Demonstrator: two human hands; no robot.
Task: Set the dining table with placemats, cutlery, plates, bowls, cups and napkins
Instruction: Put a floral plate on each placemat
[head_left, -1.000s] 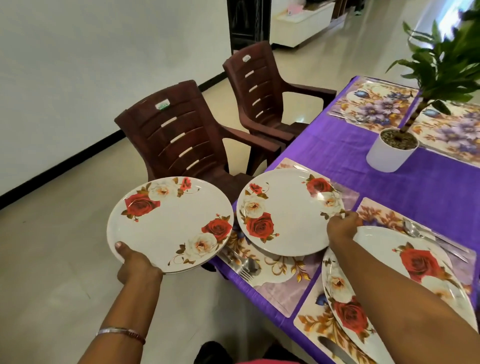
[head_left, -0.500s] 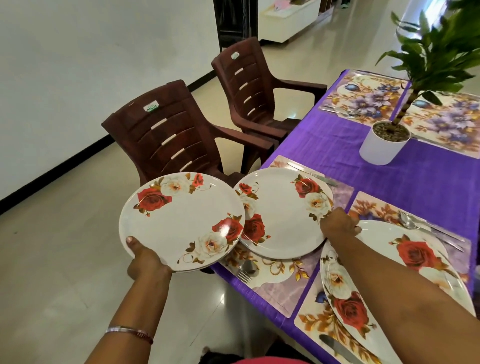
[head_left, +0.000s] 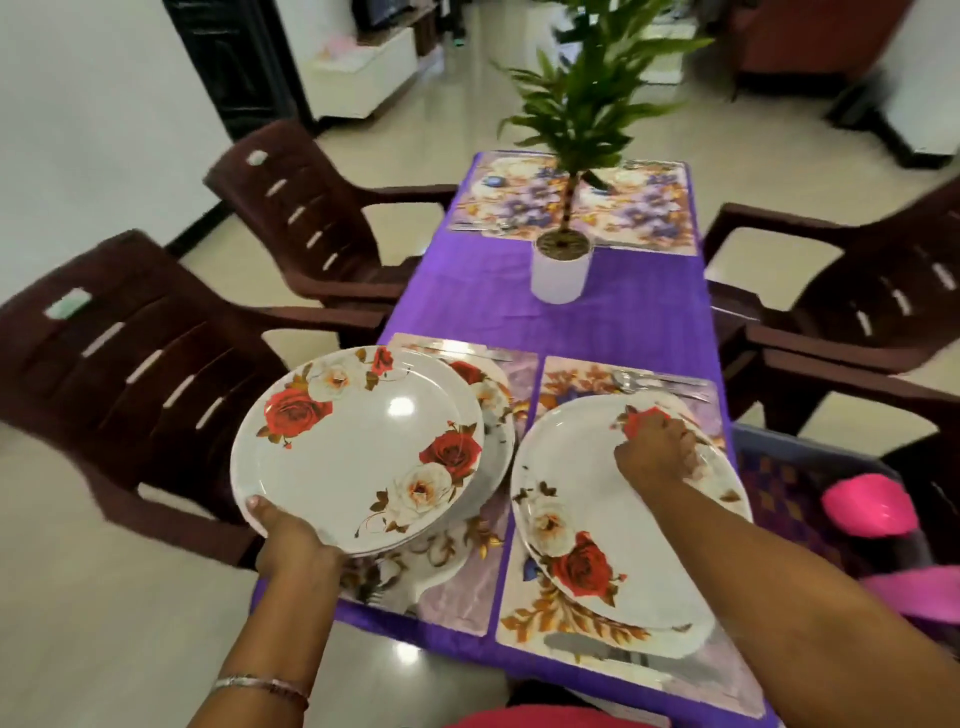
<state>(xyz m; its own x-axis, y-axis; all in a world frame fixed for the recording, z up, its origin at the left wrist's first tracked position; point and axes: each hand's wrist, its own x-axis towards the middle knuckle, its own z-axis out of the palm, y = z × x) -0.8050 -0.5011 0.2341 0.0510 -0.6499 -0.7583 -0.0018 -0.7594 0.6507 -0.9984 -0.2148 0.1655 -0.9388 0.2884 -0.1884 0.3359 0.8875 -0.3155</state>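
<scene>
Two hands, left hand (head_left: 291, 540) gripping plate stack (head_left: 358, 447), right hand (head_left: 655, 451) fingers curled on table plate (head_left: 623, 519)

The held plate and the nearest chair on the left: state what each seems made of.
Held plate: glossy white with printed roses; a sharp light glare suggests glazed ceramic or melamine, and I cannot tell which. The left hand grips its near rim. Chair: dark brown moulded plastic by its look, with slotted one-piece back and dull sheen.
</scene>
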